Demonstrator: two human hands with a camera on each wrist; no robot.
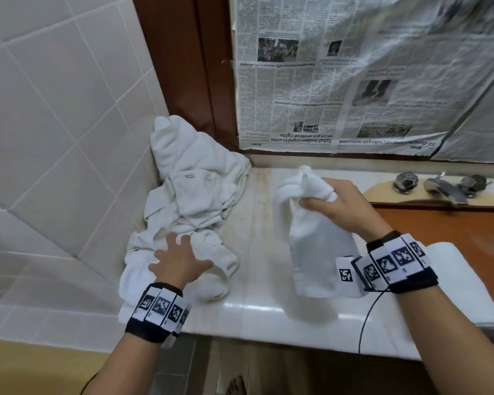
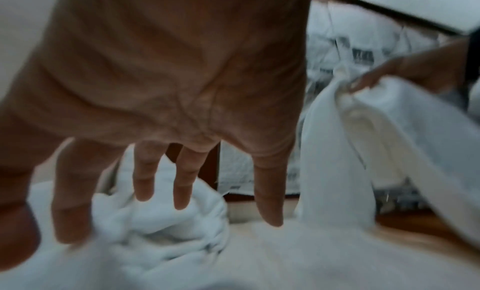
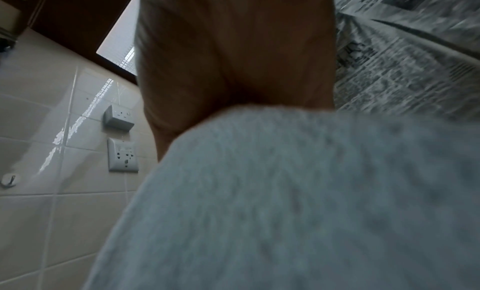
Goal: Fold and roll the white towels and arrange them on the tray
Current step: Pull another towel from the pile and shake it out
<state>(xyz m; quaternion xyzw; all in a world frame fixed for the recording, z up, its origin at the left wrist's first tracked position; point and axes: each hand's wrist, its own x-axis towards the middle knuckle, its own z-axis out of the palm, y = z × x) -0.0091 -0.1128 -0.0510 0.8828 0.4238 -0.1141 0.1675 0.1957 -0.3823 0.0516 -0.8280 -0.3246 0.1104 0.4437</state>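
**Towel up, pile under our palm**

Our right hand (image 1: 344, 205) grips one towel (image 1: 317, 246) by its bunched top; it hangs over the counter (image 1: 257, 280), its fingers buried in cloth. Our left hand (image 1: 180, 259), fingers spread, hovers over the pile (image 1: 194, 189) at far left; contact is hard to tell. The tray (image 1: 454, 220) at right is cut off.

right hand (image 3: 233, 54) fingers hidden behind blurred towel (image 3: 298, 202), tray (image 1: 454, 220) cut off
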